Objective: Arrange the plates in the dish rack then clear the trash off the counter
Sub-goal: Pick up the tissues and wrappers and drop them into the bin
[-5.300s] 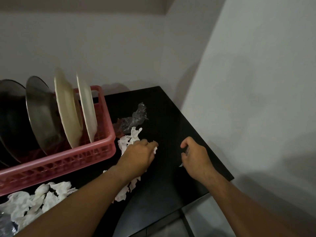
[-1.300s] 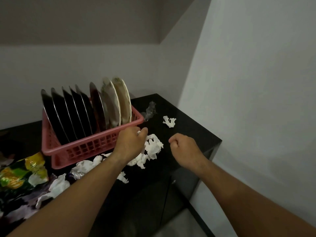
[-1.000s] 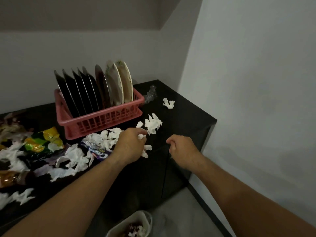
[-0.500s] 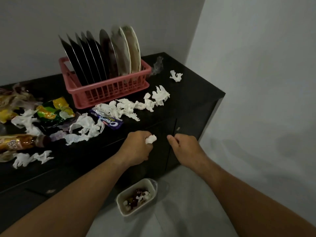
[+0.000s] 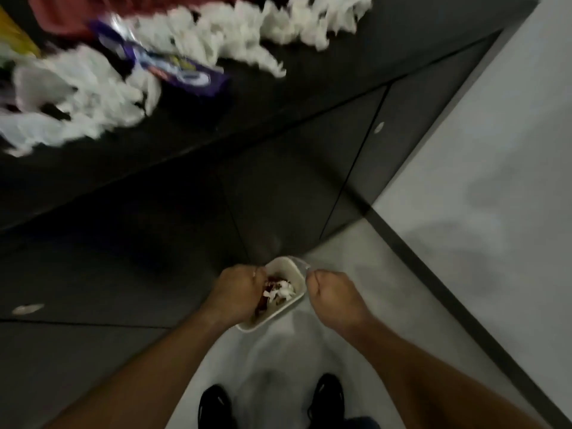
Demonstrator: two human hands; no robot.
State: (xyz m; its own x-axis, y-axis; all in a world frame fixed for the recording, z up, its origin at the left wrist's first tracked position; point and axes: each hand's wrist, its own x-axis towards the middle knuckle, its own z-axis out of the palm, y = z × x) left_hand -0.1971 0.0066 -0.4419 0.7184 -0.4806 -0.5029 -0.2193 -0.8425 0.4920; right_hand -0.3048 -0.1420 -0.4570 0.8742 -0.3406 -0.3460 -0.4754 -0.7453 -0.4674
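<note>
I am looking down at a small white trash bin [image 5: 293, 267] on the floor, with red and white scraps [image 5: 283, 293] in it. My left hand [image 5: 240, 292] hangs over the bin's left rim with its fingers curled, and white tissue shows at its fingertips. Over the right rim, my right hand [image 5: 334, 297] is a fist pinching a thin clear scrap [image 5: 302, 265]. Torn white tissues [image 5: 235, 35] and a purple wrapper [image 5: 181, 72] lie on the black counter [image 5: 294, 97] above. Only the pink dish rack's lower edge [image 5: 62, 13] shows, blurred.
More tissue [image 5: 77, 100] and a yellow wrapper [image 5: 14, 35] lie at the counter's left. Dark cabinet doors [image 5: 278, 193] stand right behind the bin. A grey wall [image 5: 495, 134] rises on the right. My black shoes [image 5: 328, 397] stand on the pale floor.
My view dropped from the counter to the floor. Both hands went down from the counter's edge to the bin, the left one carrying a tissue wad.
</note>
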